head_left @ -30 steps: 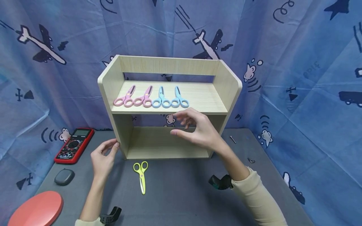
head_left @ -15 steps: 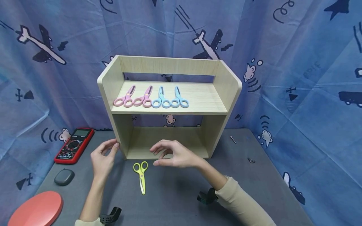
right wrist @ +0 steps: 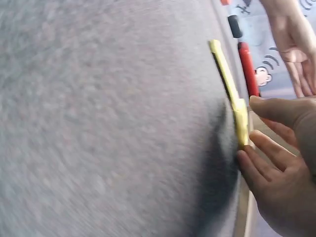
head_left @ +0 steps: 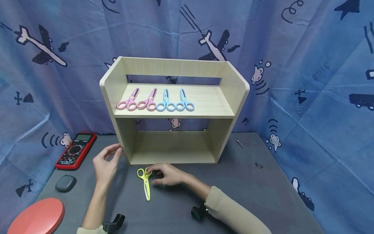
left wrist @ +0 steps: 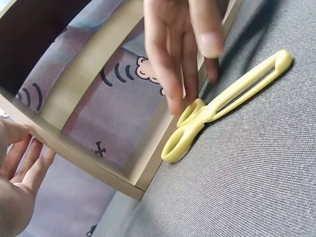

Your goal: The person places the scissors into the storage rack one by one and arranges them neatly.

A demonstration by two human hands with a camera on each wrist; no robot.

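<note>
Yellow scissors lie on the grey table with their handle loops toward a pale wooden shelf. My right hand is low over them, its fingertips right at the right-hand loop and the thumb apart. In the left wrist view those fingers reach down to the yellow scissors. At the shelf's left side panel, my left hand touches the outer front edge with thumb and fingertips. On the upper board lie two pink scissors and two blue scissors in a row.
A red multimeter, a dark rounded case and a red round lid-like disc are along the table's left side. Right of the shelf lie a small screw and a small metal piece. A patterned blue curtain hangs behind.
My right hand has come down from in front of the upper board, moving left to the yellow scissors' handle. My left hand stays at the shelf's side panel. All the scissors lie where they were.
</note>
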